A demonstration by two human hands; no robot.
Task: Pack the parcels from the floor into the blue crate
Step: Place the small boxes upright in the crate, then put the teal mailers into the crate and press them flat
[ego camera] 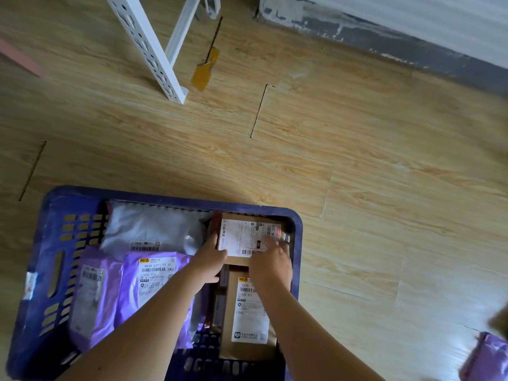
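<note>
The blue crate [44, 259] stands on the wooden floor at lower left. Inside lie purple mailer bags [154, 287], a grey mailer bag [154, 229] and a long brown box [248, 320] with a white label. A small brown box [244, 235] with a white label sits in the crate's far right corner. My left hand [210, 264] grips its left edge. My right hand [270, 266] rests on its near right part, fingers over the label; how far they curl is blurred.
A white perforated metal shelf leg [148, 48] stands on the floor beyond the crate. A purple mailer bag [485, 358] lies on the floor at the lower right edge. A grey skirting [384, 39] runs along the wall at top right.
</note>
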